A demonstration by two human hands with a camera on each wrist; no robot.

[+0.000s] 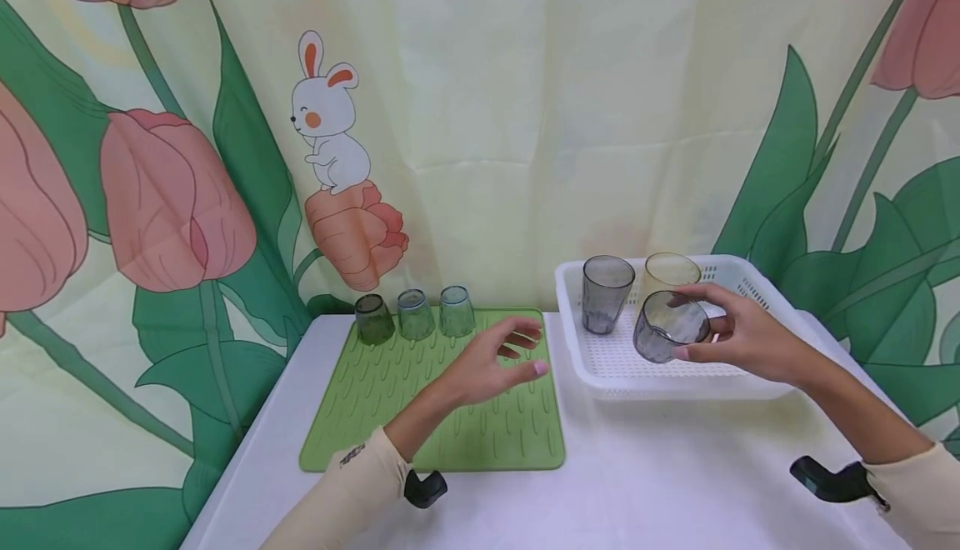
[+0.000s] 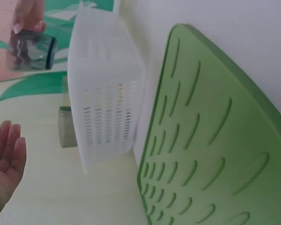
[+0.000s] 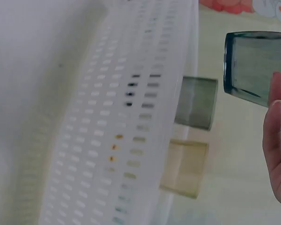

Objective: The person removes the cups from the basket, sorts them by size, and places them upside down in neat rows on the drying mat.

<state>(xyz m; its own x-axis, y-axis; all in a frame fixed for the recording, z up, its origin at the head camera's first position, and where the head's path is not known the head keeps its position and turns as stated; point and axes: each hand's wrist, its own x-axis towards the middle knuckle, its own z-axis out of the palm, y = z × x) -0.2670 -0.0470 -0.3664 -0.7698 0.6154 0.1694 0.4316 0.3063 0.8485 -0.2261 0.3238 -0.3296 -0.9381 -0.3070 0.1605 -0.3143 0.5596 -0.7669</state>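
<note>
In the head view my right hand (image 1: 738,329) grips a smoky grey glass (image 1: 670,329) by its side, above the front of a white perforated basket (image 1: 600,385). That glass (image 3: 253,65) looks bluish-grey in the right wrist view. My left hand (image 1: 491,362) hovers over the green drying mat (image 1: 442,442), its fingers loosely bent and holding nothing. Within the basket stand a taller grey glass (image 1: 606,296) and an amber glass (image 1: 671,271), the latter partly hidden behind the held one.
Along the mat's back edge stand a dark glass (image 1: 374,319) and two bluish ones, a left one (image 1: 416,314) and a right one (image 1: 457,311), all upside down. A printed curtain (image 1: 480,117) hangs behind the white-covered table (image 1: 637,483).
</note>
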